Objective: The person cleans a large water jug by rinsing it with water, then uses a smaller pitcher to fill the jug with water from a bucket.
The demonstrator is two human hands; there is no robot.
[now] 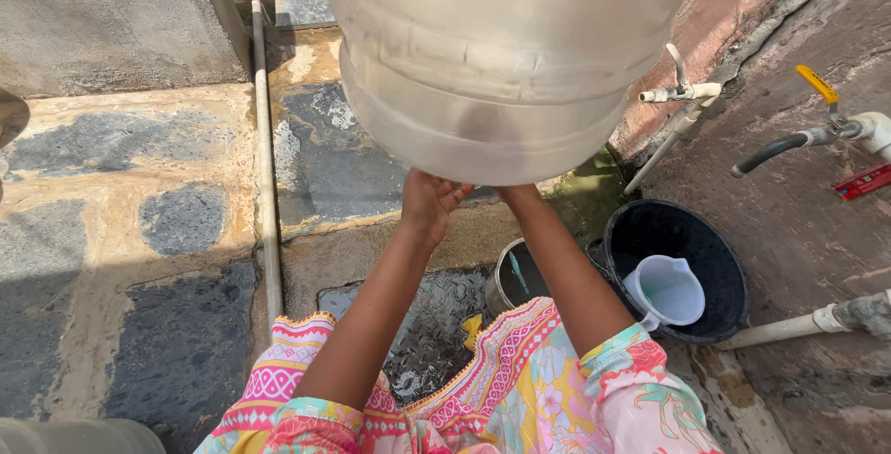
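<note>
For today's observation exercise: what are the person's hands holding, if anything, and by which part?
Both hands hold up a large metal pot from underneath. The left hand presses against its lower edge; the right hand is hidden behind the pot.

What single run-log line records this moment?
left hand: under raised metal pot | right hand: hidden behind pot | black bucket holds white jug | small tin on ground

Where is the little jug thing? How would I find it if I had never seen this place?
Look to the right of the big metal pot that the left hand touches underneath. There, on the ground by the wall pipes, stands a round black bucket. The jug sits inside it: pale white plastic with a spout, the only light thing in that dark tub.
</note>
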